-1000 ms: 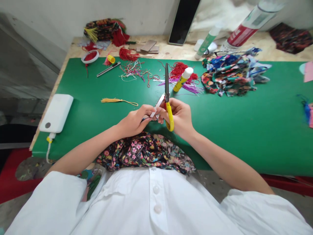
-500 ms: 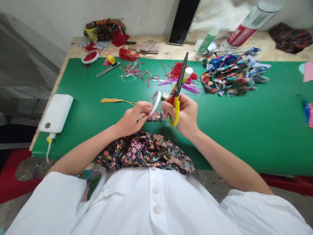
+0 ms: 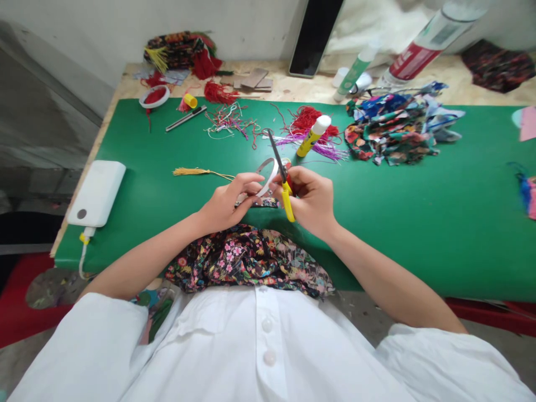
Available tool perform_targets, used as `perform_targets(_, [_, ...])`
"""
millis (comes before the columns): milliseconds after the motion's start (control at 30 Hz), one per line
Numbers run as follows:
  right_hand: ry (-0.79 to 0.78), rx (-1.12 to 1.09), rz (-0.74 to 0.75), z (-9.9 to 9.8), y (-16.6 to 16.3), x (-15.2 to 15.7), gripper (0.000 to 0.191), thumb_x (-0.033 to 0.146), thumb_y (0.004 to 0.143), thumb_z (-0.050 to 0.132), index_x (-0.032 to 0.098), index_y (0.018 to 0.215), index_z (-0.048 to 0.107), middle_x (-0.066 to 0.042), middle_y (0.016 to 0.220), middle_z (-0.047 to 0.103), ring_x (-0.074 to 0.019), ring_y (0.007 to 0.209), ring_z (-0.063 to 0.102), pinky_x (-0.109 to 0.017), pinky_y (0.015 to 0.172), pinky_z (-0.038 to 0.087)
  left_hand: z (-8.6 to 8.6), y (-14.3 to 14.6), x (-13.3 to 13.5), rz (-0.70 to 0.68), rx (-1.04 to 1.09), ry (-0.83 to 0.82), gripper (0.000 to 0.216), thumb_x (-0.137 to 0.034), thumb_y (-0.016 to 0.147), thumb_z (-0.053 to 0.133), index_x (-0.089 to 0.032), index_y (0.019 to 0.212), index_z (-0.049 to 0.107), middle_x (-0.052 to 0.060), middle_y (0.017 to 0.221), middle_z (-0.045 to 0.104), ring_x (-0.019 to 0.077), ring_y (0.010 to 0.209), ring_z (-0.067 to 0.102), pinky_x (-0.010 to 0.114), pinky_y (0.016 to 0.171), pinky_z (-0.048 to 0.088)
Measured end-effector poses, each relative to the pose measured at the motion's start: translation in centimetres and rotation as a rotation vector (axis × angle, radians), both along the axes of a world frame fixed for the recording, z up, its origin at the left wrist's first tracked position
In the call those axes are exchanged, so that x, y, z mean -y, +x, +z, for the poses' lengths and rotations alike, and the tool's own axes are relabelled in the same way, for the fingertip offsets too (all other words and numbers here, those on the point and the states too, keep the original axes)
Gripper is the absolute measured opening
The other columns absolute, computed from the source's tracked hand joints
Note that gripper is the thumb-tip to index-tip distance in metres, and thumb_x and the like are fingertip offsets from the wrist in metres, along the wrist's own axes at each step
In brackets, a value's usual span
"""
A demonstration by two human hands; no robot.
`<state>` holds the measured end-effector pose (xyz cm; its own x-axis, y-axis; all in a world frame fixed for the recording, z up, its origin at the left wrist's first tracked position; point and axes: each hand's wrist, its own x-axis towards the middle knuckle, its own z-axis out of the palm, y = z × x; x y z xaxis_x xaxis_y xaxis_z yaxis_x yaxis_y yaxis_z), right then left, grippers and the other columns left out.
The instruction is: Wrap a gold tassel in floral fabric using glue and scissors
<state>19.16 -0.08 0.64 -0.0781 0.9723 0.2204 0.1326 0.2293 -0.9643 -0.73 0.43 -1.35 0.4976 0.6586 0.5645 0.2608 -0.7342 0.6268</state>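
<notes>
My left hand (image 3: 230, 201) pinches a narrow white strip (image 3: 270, 180) curled into a loop, held above the green mat. Yellow-handled scissors (image 3: 287, 195) are in my right hand (image 3: 312, 198), their dark blades pointing up and to the left beside the loop. The fingertips of my right hand come close to the strip; whether they touch it I cannot tell. Under my hands lies a small piece of dark floral fabric (image 3: 268, 203), partly hidden. A larger floral cloth (image 3: 247, 257) is bunched at the table's front edge, against my white shirt.
A yellow glue stick (image 3: 313, 135) stands before red and purple threads. Left of my hands lie a gold tassel (image 3: 190, 172) and a white power bank (image 3: 97, 194) with a cable. A craft knife (image 3: 185, 118) is farther back. Fabric scraps (image 3: 393, 125) are heaped at the right.
My right hand has turned the scissors, so the blades swing left and down toward the white loop. The glue stick behind them now shows fully. My left hand has barely moved.
</notes>
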Motion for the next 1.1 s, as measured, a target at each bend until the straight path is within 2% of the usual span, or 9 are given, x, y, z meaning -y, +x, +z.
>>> perform_targets(167, [-0.026, -0.03, 0.01, 0.5, -0.2, 0.1, 0.043, 0.052, 0.07, 0.084, 0.019, 0.069, 0.056, 0.003, 0.061, 0.051, -0.0087, 0.054, 0.044, -0.024, 0.048, 0.037, 0.0, -0.1, -0.3, 0.04, -0.035, 0.043, 0.033, -0.015, 0.094, 0.057, -0.021, 0.127, 0.057, 0.001, 0.1, 0.077, 0.0121, 0.086, 0.076, 0.02, 0.081, 0.058])
perform_targets(333, [-0.043, -0.094, 0.031, 0.9, -0.2, 0.1, 0.042, 0.054, 0.071, 0.083, 0.019, 0.071, 0.059, 0.003, 0.061, 0.052, -0.0085, 0.052, 0.044, -0.024, 0.047, 0.037, 0.1, -0.2, -0.5, 0.044, -0.042, 0.08, 0.028, -0.012, 0.093, 0.057, -0.019, 0.119, 0.063, 0.002, 0.102, 0.077, 0.0083, 0.073, 0.072, 0.017, 0.073, 0.057])
perform_targets(567, [-0.021, -0.128, 0.0, 1.1, 0.0, -0.1, 0.042, 0.055, 0.072, 0.082, 0.02, 0.076, 0.06, 0.004, 0.062, 0.055, -0.0076, 0.05, 0.044, -0.024, 0.045, 0.037, 0.1, -0.2, -0.6, -0.008, 0.004, -0.049, 0.034, -0.014, 0.089, 0.063, -0.02, 0.122, 0.064, 0.004, 0.105, 0.077, 0.0111, 0.076, 0.074, 0.021, 0.075, 0.059])
perform_targets(700, [-0.007, -0.137, 0.007, 0.8, 0.1, -0.3, 0.045, 0.058, 0.071, 0.082, 0.021, 0.079, 0.058, 0.005, 0.061, 0.052, -0.0068, 0.049, 0.042, -0.024, 0.044, 0.035, 0.1, -0.1, -0.6, 0.021, 0.058, -0.1, 0.029, -0.013, 0.091, 0.062, -0.02, 0.119, 0.066, 0.003, 0.105, 0.078, 0.0103, 0.073, 0.074, 0.021, 0.075, 0.059])
perform_targets(900, [-0.002, -0.138, 0.026, 0.1, 0.4, -1.1, 0.054, 0.072, 0.073, 0.073, 0.024, 0.085, 0.05, 0.006, 0.064, 0.046, -0.0077, 0.05, 0.041, -0.025, 0.044, 0.033, 0.0, -0.3, -1.1, 0.065, 0.21, -0.258, 0.025, -0.027, 0.094, 0.064, -0.021, 0.118, 0.066, 0.004, 0.1, 0.077, 0.0114, 0.075, 0.075, 0.023, 0.075, 0.06])
perform_targets(1000, [0.04, -0.06, 0.041, 0.0, 0.8, -1.4, 0.058, 0.074, 0.074, 0.07, 0.025, 0.079, 0.039, 0.006, 0.064, 0.043, -0.0084, 0.05, 0.037, -0.026, 0.045, 0.033, 0.1, -0.3, -1.4, 0.071, 0.334, -0.293, 0.026, -0.033, 0.092, 0.067, -0.023, 0.116, 0.065, 0.003, 0.098, 0.075, 0.0096, 0.07, 0.072, 0.022, 0.07, 0.06])
perform_targets(1100, [0.102, 0.158, 0.081, 0.3, 1.3, -1.5, 0.06, 0.071, 0.073, 0.074, 0.025, 0.079, 0.035, 0.006, 0.063, 0.041, -0.0092, 0.051, 0.033, -0.027, 0.047, 0.029, 0.3, -0.5, -1.7, 0.077, 0.407, -0.282, 0.027, -0.037, 0.092, 0.068, -0.024, 0.115, 0.064, 0.001, 0.095, 0.074, 0.0087, 0.068, 0.07, 0.022, 0.069, 0.06])
